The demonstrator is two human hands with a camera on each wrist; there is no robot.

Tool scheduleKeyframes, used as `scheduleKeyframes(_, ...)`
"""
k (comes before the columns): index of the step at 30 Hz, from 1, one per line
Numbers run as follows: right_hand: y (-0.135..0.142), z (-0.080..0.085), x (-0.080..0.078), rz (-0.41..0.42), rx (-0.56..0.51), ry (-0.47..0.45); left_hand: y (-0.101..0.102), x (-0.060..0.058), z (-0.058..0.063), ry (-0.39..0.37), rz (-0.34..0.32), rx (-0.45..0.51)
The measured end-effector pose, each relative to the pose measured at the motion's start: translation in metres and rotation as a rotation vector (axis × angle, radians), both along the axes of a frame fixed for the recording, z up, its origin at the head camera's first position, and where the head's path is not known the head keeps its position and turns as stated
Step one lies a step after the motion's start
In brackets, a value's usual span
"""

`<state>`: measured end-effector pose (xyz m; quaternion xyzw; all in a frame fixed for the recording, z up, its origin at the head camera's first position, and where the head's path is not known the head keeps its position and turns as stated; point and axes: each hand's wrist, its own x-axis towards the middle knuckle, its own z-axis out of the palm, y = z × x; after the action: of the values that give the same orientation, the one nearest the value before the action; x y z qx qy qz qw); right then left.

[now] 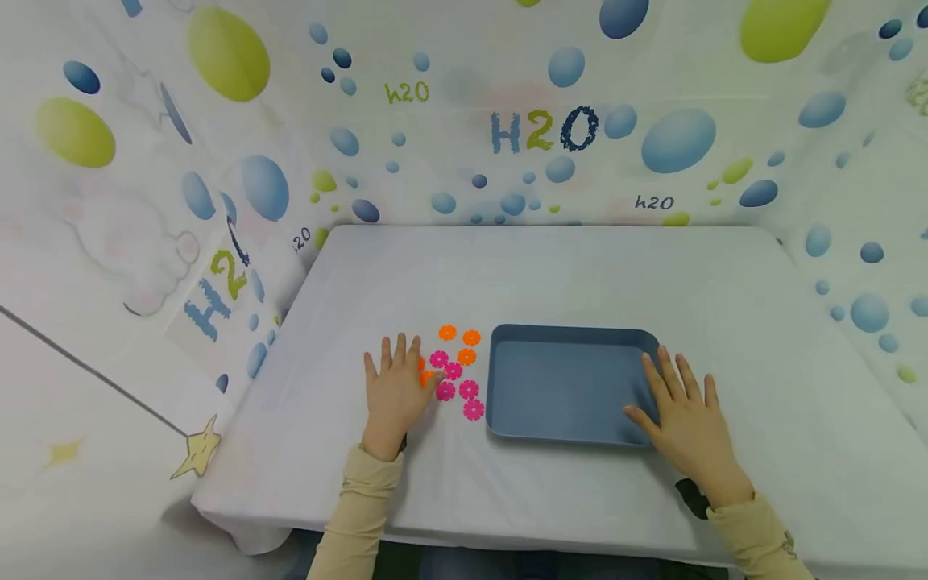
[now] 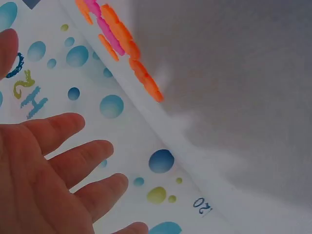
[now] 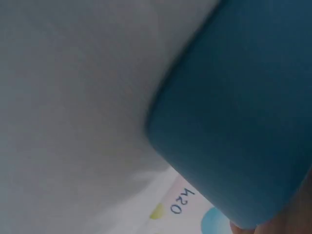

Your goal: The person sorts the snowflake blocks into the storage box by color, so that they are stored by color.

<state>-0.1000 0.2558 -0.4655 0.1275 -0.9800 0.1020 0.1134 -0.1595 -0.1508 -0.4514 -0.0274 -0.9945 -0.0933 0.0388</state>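
Note:
My left hand [image 1: 395, 395] is spread just left of a group of small flat round pieces, with its thumb reaching over some of them. In the left wrist view, the fingers [image 2: 90, 156] are straight and hold nothing. The orange pieces [image 1: 471, 337] and pink pieces [image 1: 474, 409] have notched rims and slice-like markings; the left hand partly hides some orange ones. A blue-grey rectangular tray [image 1: 565, 387] lies right of them. Over its right edge my right hand [image 1: 692, 431] is spread; whether it touches the rim I cannot tell. The right wrist view shows the tray's corner [image 3: 219, 122], hiding most of that hand.
A white cloth [image 1: 551, 274] covers the table under the tray and the pieces. Behind and beside it hang white sheets [image 1: 464, 48] printed with blue and green bubbles. The table's front edge [image 1: 536, 548] runs close to the person's lap.

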Motion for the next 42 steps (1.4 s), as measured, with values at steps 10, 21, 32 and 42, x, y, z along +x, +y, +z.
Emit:
scheduleKeyframes(10,0.001,-0.006,0.013,-0.035,-0.092,-0.178,-0.009,-0.005,-0.003,-0.027,0.047,-0.023)
scheduleKeyframes(21,0.0,-0.003,0.019,-0.005,-0.307,-0.352,-0.008,-0.018,-0.002,-0.039,0.059,0.048)
scheduleKeyframes(32,-0.003,0.002,0.022,-0.032,-0.303,-0.348,-0.005,-0.025,0.002,-0.093,0.113,0.13)
scheduleKeyframes(42,-0.004,-0.001,0.017,-0.032,-0.279,-0.319,0.003,-0.018,0.002,-0.074,0.108,0.275)
